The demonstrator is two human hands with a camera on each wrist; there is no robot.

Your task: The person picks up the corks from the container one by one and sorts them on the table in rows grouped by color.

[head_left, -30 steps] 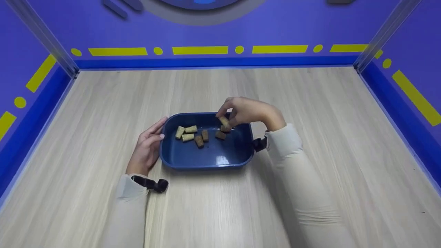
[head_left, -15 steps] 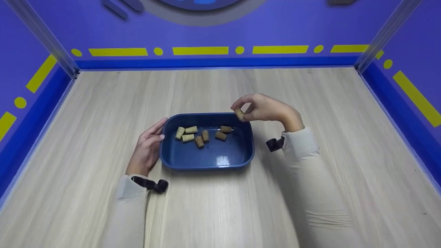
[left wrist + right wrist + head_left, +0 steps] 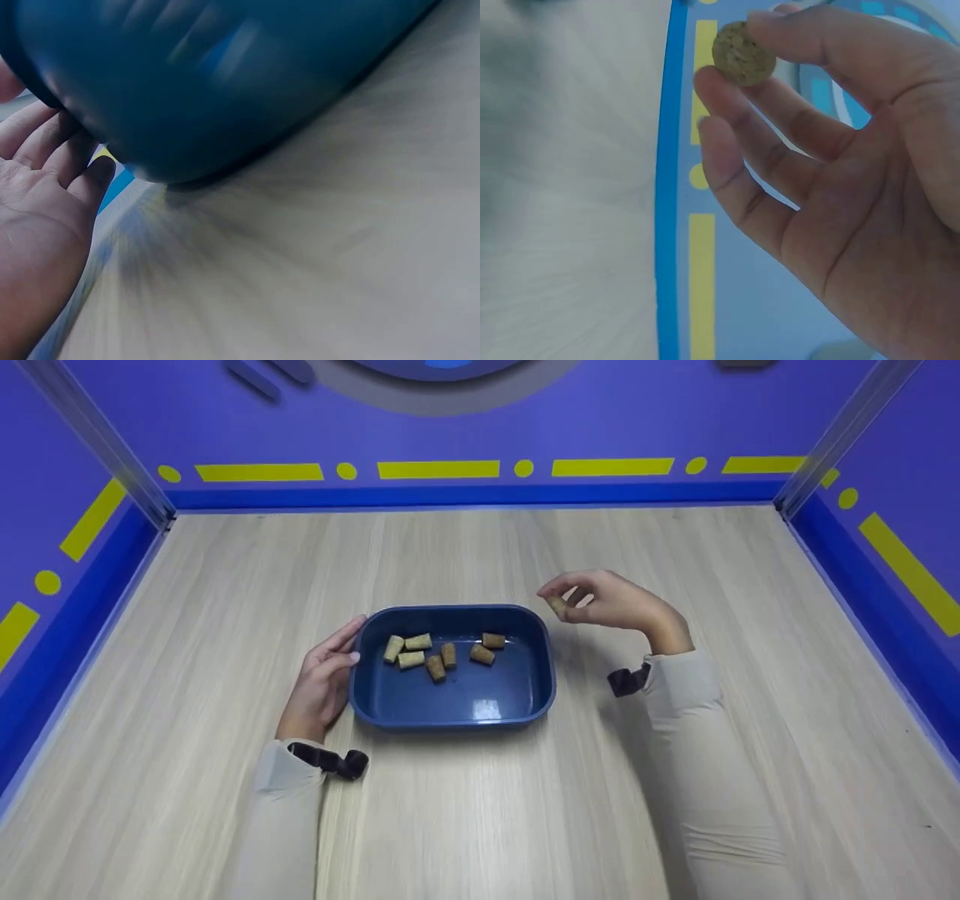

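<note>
A dark blue rectangular container (image 3: pixel 450 726) with rounded corners stands on the table. Three pale corks (image 3: pixel 410 660) lie at its left inside, two brown corks (image 3: pixel 436 668) near the middle and two more brown ones (image 3: pixel 482 654) toward the right. My left hand (image 3: pixel 319 684) rests against the container's left side, its fingers (image 3: pixel 64 154) fairly straight along the outer wall. Beyond the container's right rear corner, my right hand (image 3: pixel 611 601) holds a pale cork (image 3: pixel 742 54) between thumb and fingertips, raised above the table. The cork's round end faces the right wrist camera.
The light wood-grain table (image 3: pixel 480 817) extends around the container. Purple walls (image 3: pixel 480 435) with yellow dashes and dots enclose its back and sides. A black wrist camera (image 3: pixel 628 681) juts from the right sleeve, another wrist camera (image 3: pixel 349 765) from the left.
My right hand has lifted the pale cork out of the container and carried it right, past the rim. The left hand and the other corks stay where they were.
</note>
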